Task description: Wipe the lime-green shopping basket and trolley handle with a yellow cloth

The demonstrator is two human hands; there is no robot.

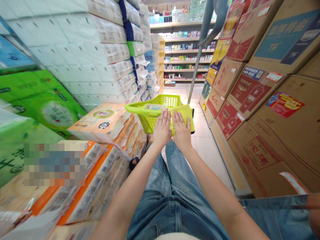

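Lime-green plastic basket (147,123) sits just ahead, long side crosswise; the left hand (162,128) lies flat at its near rim, the right hand (182,130) on a yellow cloth (186,111), fingers straight, neither visibly gripping.

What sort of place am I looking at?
Probably a supermarket or similar shop: stocked shelves at the aisle's far end, stacked cardboard cartons along the right side, and a lime-green shopping basket ahead.

A pack (149,62) reads "2500", an upper carton (285,38) "T6", a lower carton (260,156) "沱牌".
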